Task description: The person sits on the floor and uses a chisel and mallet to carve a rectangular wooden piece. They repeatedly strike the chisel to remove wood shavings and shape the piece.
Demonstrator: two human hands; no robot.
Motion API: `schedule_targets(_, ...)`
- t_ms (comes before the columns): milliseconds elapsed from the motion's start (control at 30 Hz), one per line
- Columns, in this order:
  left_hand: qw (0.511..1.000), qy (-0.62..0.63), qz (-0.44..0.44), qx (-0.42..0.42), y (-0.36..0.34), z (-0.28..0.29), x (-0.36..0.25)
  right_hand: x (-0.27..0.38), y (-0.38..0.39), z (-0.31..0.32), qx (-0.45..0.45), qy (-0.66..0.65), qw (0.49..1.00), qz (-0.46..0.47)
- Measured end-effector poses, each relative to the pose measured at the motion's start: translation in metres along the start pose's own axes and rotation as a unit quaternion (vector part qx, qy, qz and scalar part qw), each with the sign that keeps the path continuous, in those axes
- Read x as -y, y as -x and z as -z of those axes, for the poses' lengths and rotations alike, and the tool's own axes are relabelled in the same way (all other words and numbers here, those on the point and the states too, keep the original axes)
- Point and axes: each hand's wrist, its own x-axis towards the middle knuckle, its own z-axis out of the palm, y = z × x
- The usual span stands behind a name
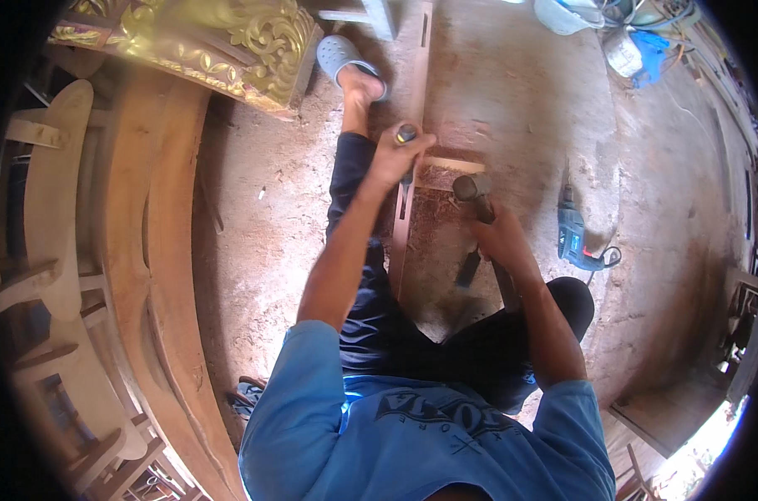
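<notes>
My left hand [393, 156] is closed around the handle of a chisel [406, 134], which stands over a long narrow wooden rail [400, 238]. The rail runs away from me on the floor and has slots cut in it. Below that hand the chisel's blade points at one of the slots; whether it touches the wood I cannot tell. In my right hand [502, 240] is a hammer [471, 185], gripped by its handle with the head raised to the right of the rail. A dark flat object [468, 269] shows beneath this hand, its kind unclear.
A corded drill [572, 235] lies on the floor at the right. Thick planks [174, 242] and curved wooden frames [57, 200] line the left side. At the far left stands a gold carved piece [266, 58]; a pale bucket [567, 15] is at the far right.
</notes>
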Motion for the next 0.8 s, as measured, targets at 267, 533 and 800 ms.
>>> schedule_targets(267,1.0,-0.018,0.006,-0.009,0.037,-0.002,0.015,0.006,0.001,0.002,-0.006,0.028,1.0,0.002)
schedule_targets(533,0.983,-0.102,0.0,-0.155,-0.027,-0.018,0.013,0.003,-0.001,0.005,-0.021,0.04,0.999,0.025)
schedule_targets(800,0.974,-0.136,0.079,-0.162,-0.039,-0.022,0.017,-0.005,-0.005,0.002,-0.004,0.062,0.998,0.01)
